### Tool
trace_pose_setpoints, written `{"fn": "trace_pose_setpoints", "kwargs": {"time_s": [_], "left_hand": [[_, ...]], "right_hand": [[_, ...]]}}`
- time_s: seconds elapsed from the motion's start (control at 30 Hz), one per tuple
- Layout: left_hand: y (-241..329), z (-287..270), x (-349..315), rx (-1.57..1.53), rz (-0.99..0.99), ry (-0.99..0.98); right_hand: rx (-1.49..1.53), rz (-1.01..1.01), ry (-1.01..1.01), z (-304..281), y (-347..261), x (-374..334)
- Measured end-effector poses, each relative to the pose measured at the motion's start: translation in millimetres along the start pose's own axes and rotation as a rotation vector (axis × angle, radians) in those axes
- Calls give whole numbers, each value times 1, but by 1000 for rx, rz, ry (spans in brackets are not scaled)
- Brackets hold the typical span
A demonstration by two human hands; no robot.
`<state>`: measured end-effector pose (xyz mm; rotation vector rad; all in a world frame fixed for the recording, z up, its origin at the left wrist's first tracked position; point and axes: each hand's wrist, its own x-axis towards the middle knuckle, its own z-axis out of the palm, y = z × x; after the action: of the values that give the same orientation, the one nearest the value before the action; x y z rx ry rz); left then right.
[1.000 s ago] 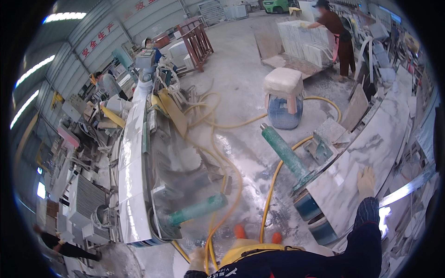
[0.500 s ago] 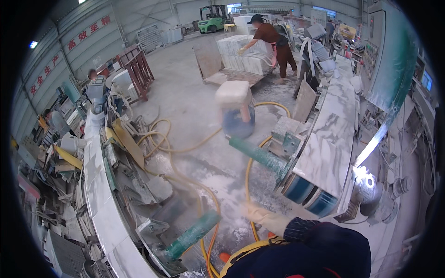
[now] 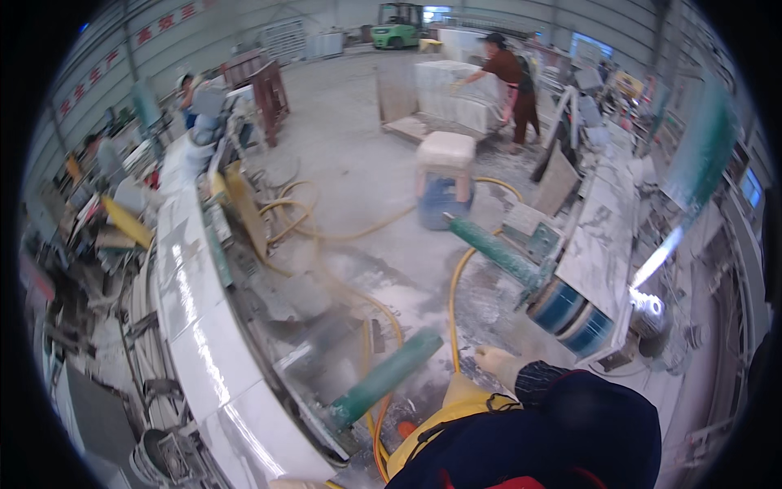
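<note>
My right hand [image 3: 495, 364], in a cream glove, hangs low in front of my dark sleeve and yellow apron [image 3: 446, 406]. Its fingers look curled in, and nothing shows in them. Close by on the floor runs a yellow hose [image 3: 453, 318]; to the right are blue rollers [image 3: 570, 318] at a conveyor's end. Only a sliver of pale glove, apparently my left hand [image 3: 295, 483], shows at the lower edge, beside the white slabs [image 3: 213, 359] on the left-hand line. Its fingers are out of sight. A green roller [image 3: 387, 376] juts out between.
A second green roller [image 3: 493, 247] juts from the right conveyor. Ahead stands a blue container with a pale block-like top [image 3: 445, 183]. Beyond, a co-worker [image 3: 509, 77] leans over stacked slabs [image 3: 456, 94]. Another person [image 3: 189, 99] stands at left. A green forklift [image 3: 397, 28] is far back.
The surroundings have shifted rightward in view. My right hand has drawn nearer my body, its fingers more curled. A bit of pale glove has appeared at the lower edge.
</note>
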<state>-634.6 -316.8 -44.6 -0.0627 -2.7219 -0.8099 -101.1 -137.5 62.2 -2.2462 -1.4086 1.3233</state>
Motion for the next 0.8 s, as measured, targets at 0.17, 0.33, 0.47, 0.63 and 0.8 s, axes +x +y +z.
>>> {"fn": "trace_pose_setpoints", "kwargs": {"time_s": [0.17, 0.33, 0.47, 0.63, 0.8], "left_hand": [[-8, -18, 3, -74, -141, 96], [5, -30, -14, -188, -157, 46], [6, -27, -17, -220, -163, 108], [2, -15, -20, -57, -111, 157], [6, -17, -27, -316, -147, 211]], "right_hand": [[-274, -82, 126, 21, 21, 51], [-18, -357, 198, 33, -39, 79], [-97, -536, 4, 75, -139, 80], [-188, -902, -479, 159, -246, 32], [79, -735, -837, 248, -296, -17]]}}
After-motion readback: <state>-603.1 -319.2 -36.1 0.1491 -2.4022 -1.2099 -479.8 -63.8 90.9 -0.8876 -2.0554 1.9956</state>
